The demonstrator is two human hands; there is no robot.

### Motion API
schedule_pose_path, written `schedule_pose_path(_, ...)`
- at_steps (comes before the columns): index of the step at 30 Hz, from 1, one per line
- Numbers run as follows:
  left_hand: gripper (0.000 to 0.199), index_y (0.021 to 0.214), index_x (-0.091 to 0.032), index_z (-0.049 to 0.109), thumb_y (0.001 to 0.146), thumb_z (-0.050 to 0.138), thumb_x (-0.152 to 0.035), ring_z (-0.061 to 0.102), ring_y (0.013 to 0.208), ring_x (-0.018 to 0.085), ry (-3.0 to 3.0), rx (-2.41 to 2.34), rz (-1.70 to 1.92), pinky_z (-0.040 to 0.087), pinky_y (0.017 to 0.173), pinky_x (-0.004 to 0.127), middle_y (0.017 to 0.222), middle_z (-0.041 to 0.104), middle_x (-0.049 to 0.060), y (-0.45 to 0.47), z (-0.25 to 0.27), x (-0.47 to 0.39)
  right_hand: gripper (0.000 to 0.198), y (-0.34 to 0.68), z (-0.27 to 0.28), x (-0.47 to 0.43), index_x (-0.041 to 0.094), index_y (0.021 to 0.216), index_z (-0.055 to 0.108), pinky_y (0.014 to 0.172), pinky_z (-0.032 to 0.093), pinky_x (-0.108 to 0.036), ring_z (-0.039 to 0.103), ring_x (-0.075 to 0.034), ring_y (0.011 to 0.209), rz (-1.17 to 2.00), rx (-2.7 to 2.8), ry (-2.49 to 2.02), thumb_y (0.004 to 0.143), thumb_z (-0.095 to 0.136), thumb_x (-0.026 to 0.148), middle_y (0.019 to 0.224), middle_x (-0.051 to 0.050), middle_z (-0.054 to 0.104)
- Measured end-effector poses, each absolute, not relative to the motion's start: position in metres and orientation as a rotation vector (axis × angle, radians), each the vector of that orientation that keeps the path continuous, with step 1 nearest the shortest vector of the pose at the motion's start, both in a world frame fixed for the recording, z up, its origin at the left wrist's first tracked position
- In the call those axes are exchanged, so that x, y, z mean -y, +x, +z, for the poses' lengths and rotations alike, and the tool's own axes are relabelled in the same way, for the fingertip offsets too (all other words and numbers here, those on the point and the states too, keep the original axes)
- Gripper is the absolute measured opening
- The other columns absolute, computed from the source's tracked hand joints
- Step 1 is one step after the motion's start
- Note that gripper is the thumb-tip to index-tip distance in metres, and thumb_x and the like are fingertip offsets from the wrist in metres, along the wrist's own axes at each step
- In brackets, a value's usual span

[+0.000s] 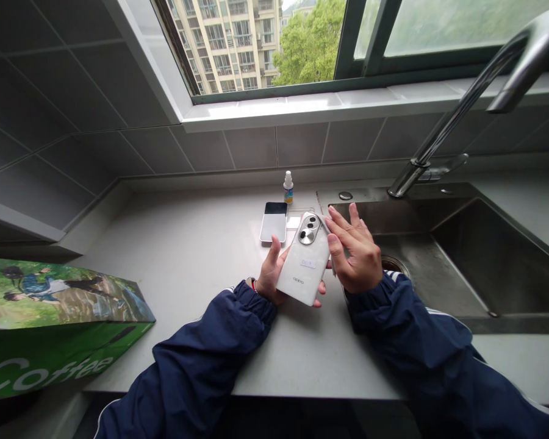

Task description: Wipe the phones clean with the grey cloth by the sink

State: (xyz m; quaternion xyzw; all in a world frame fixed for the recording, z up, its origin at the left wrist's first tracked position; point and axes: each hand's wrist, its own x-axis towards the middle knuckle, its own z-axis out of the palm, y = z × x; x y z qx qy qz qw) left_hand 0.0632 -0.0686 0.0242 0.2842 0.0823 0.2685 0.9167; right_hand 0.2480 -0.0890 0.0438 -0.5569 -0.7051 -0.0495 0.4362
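Observation:
A white OPPO smartphone (302,268) lies back side up in my left hand (271,271), tilted, with its round camera block at the top and a small label on its back. My left fingers wrap beneath it and their tips show at its right edge. My right hand (354,253) is at the phone's upper right edge, fingers stretched out and fingertips by the corner. Whether something thin lies under those fingertips, I cannot tell. Just beyond, a second phone (273,224) rests on the counter beside a small white-capped bottle (288,189) and a white card-like piece (293,222).
On the right, a steel sink (457,244) is set into the pale counter (187,244), with a chrome faucet (457,110) rising behind it. A green box or bag marked Coffee (68,353) stands at the left. A window is at the back.

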Motion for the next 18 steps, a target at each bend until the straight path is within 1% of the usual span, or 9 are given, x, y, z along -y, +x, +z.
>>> schedule_pose_path(3,0.102,0.150,-0.022,0.041,0.077,0.032,-0.092,0.071,0.083,0.034,0.558,-0.164,0.537,0.060,0.065,0.052,0.131,0.060,0.023,0.0617,0.0242,0.0682,0.040,0.2479,0.0441,0.0892,0.023,0.133,0.066,0.117,0.036,-0.053,0.033,-0.029,0.149,-0.119,1.741,-1.355,0.100,0.043,0.029,0.144,-0.005,0.058)
schedule_pose_path(8,0.101,0.153,-0.026,0.036,0.077,0.030,-0.092,0.071,0.083,0.034,0.531,-0.146,0.520,0.059,0.066,0.052,0.131,0.061,0.021,0.0608,0.0244,0.0677,0.037,0.2501,0.0446,0.0877,0.021,0.127,0.069,0.116,0.037,-0.053,0.037,-0.029,0.147,-0.127,1.720,-1.282,0.099,0.047,0.029,0.140,-0.006,0.062)
schedule_pose_path(13,0.101,0.153,-0.025,0.035,0.078,0.024,-0.092,0.071,0.083,0.034,0.508,-0.151,0.524,0.059,0.065,0.051,0.130,0.061,0.022,0.0601,0.0257,0.0676,0.033,0.2505,0.0450,0.0887,0.023,0.120,0.073,0.117,0.037,-0.053,0.038,-0.029,0.147,-0.107,1.740,-1.268,0.099,0.048,0.027,0.135,-0.004,0.065)
schedule_pose_path(18,0.100,0.152,-0.024,0.036,0.079,0.022,-0.091,0.072,0.084,0.036,0.478,-0.173,0.555,0.059,0.065,0.053,0.127,0.063,0.021,0.0588,0.0243,0.0669,0.031,0.2459,0.0441,0.0916,0.022,0.119,0.074,0.118,0.035,-0.052,0.038,-0.029,0.146,-0.084,1.818,-1.225,0.098,0.050,0.024,0.134,-0.004,0.066)
